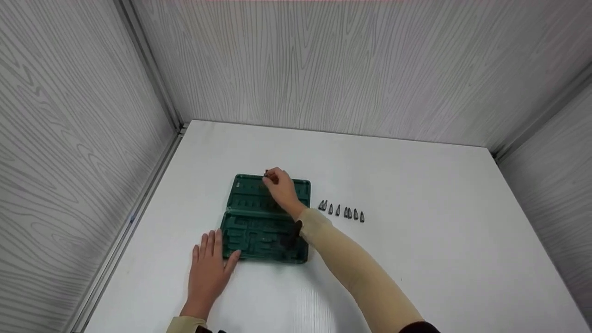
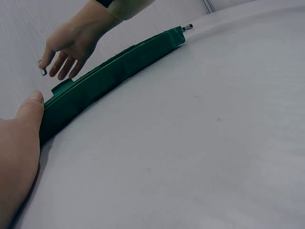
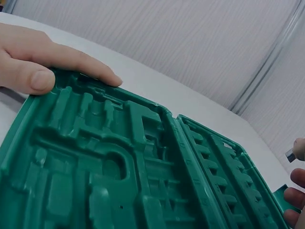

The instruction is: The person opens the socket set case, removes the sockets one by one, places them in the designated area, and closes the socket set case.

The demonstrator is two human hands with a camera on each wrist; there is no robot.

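Observation:
An unfolded green plastic tool case (image 1: pixel 249 216) lies on the white table, its moulded slots facing up. My left hand (image 1: pixel 206 268) rests at the case's near left corner with fingers straight; in the right wrist view, the thumb and a finger of that left hand (image 3: pixel 45 59) touch the rim. Above the far half of the case, my right hand (image 1: pixel 280 187) pinches a small metal bit (image 2: pixel 44 72) between thumb and finger. The bit (image 3: pixel 289 155) is held clear of the slots in the right wrist view. Its exact tip shape is too small to tell.
Several small pointed metal bits (image 1: pixel 338 210) stand or lie in a row to the right of the case. Wood-grain panels (image 1: pixel 323 64) wall the table at the back and both sides. My right forearm (image 1: pixel 360 273) crosses the table's near side.

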